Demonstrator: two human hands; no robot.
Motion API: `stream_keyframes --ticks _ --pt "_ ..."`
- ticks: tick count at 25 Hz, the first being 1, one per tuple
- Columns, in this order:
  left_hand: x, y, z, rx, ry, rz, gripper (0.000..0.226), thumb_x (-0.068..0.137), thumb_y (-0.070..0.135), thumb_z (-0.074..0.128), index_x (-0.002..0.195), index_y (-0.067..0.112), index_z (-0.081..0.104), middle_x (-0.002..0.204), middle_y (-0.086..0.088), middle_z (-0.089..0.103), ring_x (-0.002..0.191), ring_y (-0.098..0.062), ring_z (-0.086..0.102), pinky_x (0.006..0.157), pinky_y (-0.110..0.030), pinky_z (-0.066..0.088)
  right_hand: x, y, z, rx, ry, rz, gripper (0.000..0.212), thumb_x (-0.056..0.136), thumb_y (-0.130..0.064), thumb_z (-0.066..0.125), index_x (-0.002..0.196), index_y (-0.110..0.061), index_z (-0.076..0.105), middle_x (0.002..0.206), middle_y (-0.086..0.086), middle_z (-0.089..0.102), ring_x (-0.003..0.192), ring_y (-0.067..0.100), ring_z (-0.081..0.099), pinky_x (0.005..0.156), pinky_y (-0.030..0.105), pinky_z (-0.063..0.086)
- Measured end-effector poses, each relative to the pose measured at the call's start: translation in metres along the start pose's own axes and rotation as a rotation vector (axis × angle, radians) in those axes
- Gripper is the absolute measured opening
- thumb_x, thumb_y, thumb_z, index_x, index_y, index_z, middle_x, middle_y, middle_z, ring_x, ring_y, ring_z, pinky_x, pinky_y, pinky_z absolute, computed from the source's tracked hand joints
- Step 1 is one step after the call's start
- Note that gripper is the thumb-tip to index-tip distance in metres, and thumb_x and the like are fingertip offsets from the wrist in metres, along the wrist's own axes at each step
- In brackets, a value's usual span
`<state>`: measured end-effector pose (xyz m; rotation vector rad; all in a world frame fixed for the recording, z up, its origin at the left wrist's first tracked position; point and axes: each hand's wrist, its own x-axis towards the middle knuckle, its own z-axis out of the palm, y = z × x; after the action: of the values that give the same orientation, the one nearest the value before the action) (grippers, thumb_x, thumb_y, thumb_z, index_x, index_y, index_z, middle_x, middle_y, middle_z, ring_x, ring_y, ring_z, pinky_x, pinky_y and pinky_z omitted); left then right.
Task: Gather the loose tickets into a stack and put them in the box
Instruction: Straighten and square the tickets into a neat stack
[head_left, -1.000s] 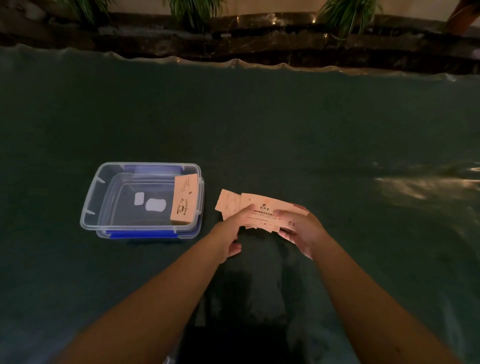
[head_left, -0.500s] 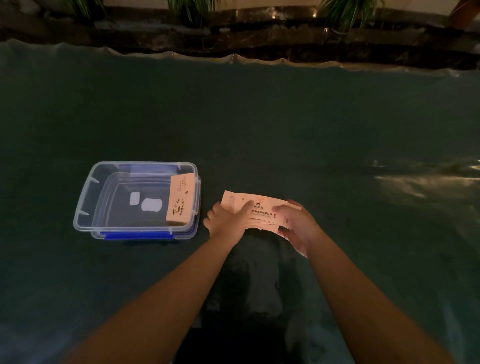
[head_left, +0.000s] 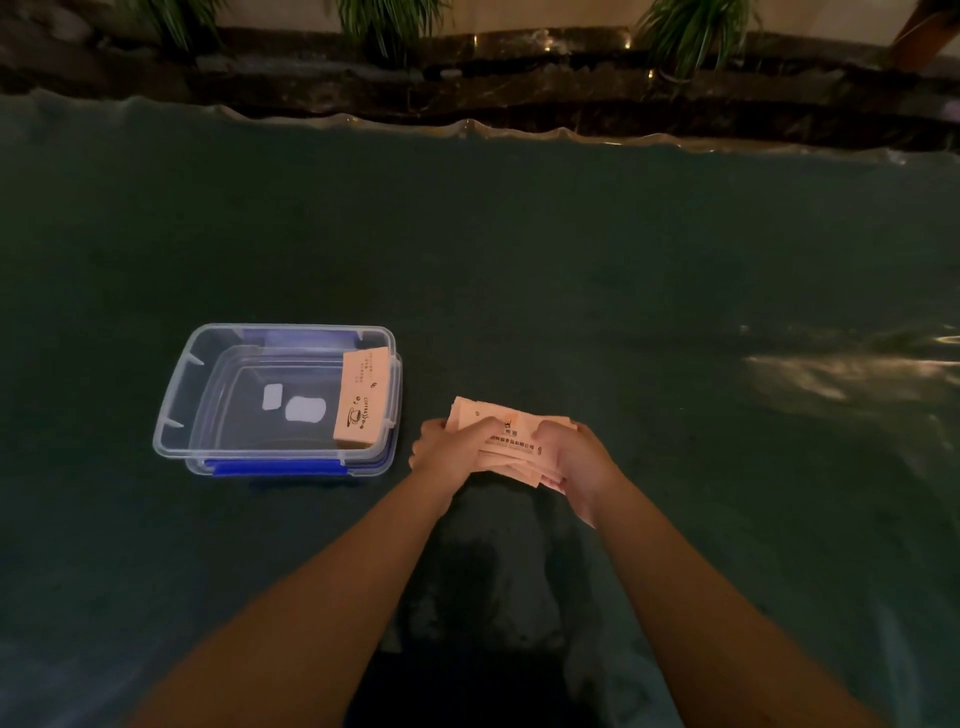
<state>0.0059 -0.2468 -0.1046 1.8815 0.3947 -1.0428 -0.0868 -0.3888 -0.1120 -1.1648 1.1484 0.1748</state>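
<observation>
A rough stack of pale pink tickets (head_left: 511, 439) lies on the dark green table, just right of the box. My left hand (head_left: 449, 449) grips the stack's left end and my right hand (head_left: 569, 460) grips its right end, squeezing the tickets together. Some ticket edges still stick out at the front and top left. The clear plastic box (head_left: 176, 400) with blue clips stands to the left, open. One pink ticket with a coffee cup print (head_left: 362, 397) leans against its right inner wall.
The green table cover (head_left: 519, 260) stretches far ahead and to both sides. Its far edge meets a dark stone ledge (head_left: 519, 67) with potted plants. A glare patch (head_left: 831, 374) lies at the right. The near table edge is by my forearms.
Both hands have closed in on the spread tickets. The left hand slid from the front to the left end, and the fanned tickets are now pushed into a tighter pile.
</observation>
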Motion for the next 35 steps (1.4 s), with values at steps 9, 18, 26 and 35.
stream_keyframes --ticks 9,18,26,35 --pt "-0.022 -0.021 0.009 -0.448 -0.028 0.156 0.119 0.047 0.037 0.096 0.149 0.027 0.036 0.122 -0.001 0.07 0.107 -0.02 0.071 0.101 -0.05 0.054 -0.04 0.061 0.0 0.448 -0.195 -0.093 0.045 0.093 -0.021 0.069 0.137 -0.01 0.067 0.13 0.013 0.078 0.119 0.027 0.075 0.096 0.042 0.058" --pt "-0.039 -0.034 0.0 -0.47 -0.345 0.123 0.057 0.078 0.018 0.085 0.13 0.012 0.064 0.116 -0.014 0.077 0.107 -0.032 0.074 0.086 -0.047 0.058 -0.06 0.071 0.006 0.415 -0.277 -0.097 0.076 0.077 -0.012 0.085 0.147 -0.018 0.055 0.133 0.011 0.076 0.12 0.03 0.075 0.09 0.043 0.064" --pt "-0.045 -0.021 -0.034 0.041 -0.473 0.263 0.077 0.064 0.019 0.07 0.138 0.024 0.046 0.126 -0.009 0.068 0.115 -0.031 0.067 0.102 -0.058 0.051 -0.069 0.044 0.0 -0.117 -0.437 -0.156 0.085 0.074 -0.01 0.075 0.152 -0.029 0.046 0.14 0.003 0.072 0.127 0.025 0.069 0.103 0.047 0.058" --pt "-0.032 -0.028 -0.055 0.152 -0.439 0.597 0.088 0.062 0.007 0.084 0.129 0.049 0.045 0.121 0.02 0.067 0.114 -0.002 0.066 0.084 -0.031 0.061 -0.058 0.018 0.021 -0.322 -0.335 -0.441 0.095 0.062 0.008 0.072 0.148 -0.021 0.042 0.129 0.01 0.071 0.119 0.028 0.071 0.087 0.04 0.06"
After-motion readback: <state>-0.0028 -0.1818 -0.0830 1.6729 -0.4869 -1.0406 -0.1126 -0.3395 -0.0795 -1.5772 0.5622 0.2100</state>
